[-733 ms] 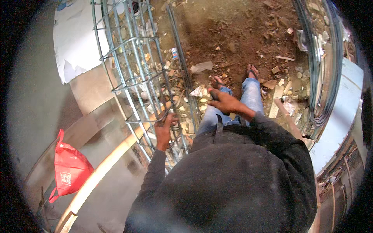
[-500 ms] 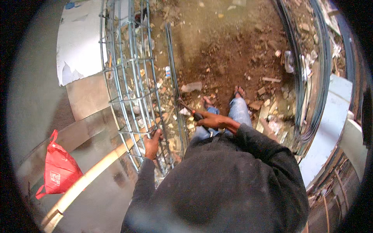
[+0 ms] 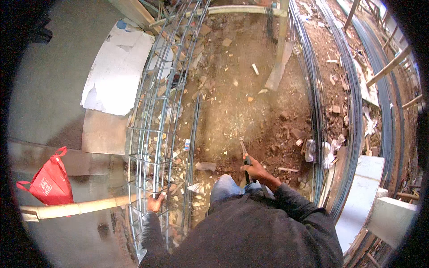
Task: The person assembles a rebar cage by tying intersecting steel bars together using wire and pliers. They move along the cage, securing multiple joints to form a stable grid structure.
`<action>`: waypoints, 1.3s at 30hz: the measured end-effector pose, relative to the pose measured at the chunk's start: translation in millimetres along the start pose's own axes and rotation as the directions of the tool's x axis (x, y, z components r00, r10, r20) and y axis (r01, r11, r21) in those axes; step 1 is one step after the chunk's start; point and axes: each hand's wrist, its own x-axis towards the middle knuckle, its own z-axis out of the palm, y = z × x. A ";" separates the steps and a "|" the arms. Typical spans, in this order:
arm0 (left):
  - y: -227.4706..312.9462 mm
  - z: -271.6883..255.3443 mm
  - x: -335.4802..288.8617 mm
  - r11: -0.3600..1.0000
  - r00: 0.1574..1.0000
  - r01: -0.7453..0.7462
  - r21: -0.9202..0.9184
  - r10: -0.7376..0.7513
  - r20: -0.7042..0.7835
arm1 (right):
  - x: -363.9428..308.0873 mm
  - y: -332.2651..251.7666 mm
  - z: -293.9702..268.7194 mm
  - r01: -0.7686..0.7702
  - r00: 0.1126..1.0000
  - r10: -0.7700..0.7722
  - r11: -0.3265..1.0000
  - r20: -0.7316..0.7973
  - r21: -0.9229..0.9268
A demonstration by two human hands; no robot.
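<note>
A long rebar cage [image 3: 157,145] of steel bars and square stirrups lies on my left, running away from me. My left hand [image 3: 155,203] is closed round one of its bars near the near end. My right hand [image 3: 260,170] grips a pair of pincers [image 3: 242,145] in front of my thighs, the metal head pointing forward. Their dark handles show a little orange by my fingers. The pincers are apart from the cage.
Loose rebar [image 3: 193,134] runs beside the cage; long rebar bundles [image 3: 315,98] lie to the right. Rubble covers the dirt ground [image 3: 232,111]. A bamboo pole [image 3: 89,207] meets the cage, near a red bag [image 3: 51,181] and a white board [image 3: 116,67].
The view has shifted, showing more ground ahead. My right hand has swung the pincers from pointing left toward the cage to pointing forward. My left hand remains on the cage.
</note>
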 end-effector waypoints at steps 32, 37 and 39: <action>505.1 452.0 356.1 0.863 0.849 -0.505 -0.013 0.500 0.171 | 151.1 -287.8 -313.1 0.346 0.783 -0.130 0.903 -0.608 0.253; 686.1 523.4 381.2 0.745 0.765 -0.584 -0.324 0.638 0.090 | 178.2 -282.1 -336.1 0.197 0.738 -0.029 0.965 -0.675 0.174; 747.1 550.8 379.0 0.740 0.766 -0.571 -0.356 0.636 0.092 | 188.5 -279.8 -353.4 0.178 0.773 -0.037 0.971 -0.634 0.161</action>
